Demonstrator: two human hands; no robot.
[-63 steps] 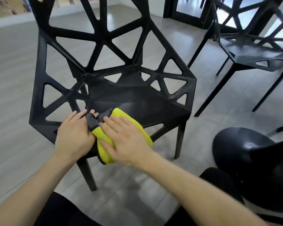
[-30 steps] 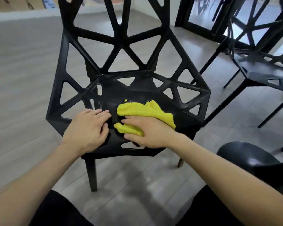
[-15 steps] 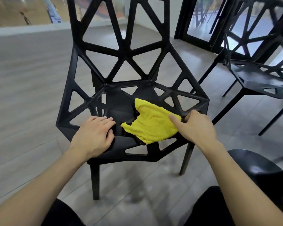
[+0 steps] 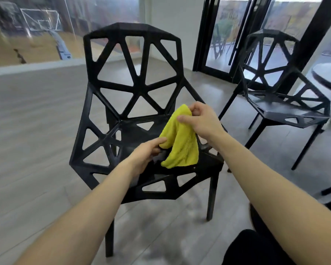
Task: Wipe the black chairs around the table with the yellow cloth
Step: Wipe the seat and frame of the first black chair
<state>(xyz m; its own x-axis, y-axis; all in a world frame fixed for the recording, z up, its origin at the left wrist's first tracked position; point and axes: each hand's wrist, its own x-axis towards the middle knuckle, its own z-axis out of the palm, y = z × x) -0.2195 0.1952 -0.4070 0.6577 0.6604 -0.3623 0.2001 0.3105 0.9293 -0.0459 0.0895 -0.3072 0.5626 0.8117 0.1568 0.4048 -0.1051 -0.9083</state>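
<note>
Above the seat of the near chair (image 4: 122,134), at the middle of the frame, the yellow cloth (image 4: 182,142) hangs in soft folds. The right hand (image 4: 201,121) pinches its top edge between thumb and fingers; the left hand (image 4: 147,152) pinches a lower fold. It looks light and limp, so it should bunch easily, and is best gathered into a pad under the palm. A second chair (image 4: 287,111) waits at right.

Yellow cloth (image 4: 181,142), black triangle-lattice chair (image 4: 134,87), grey floor (image 4: 33,115)
</note>
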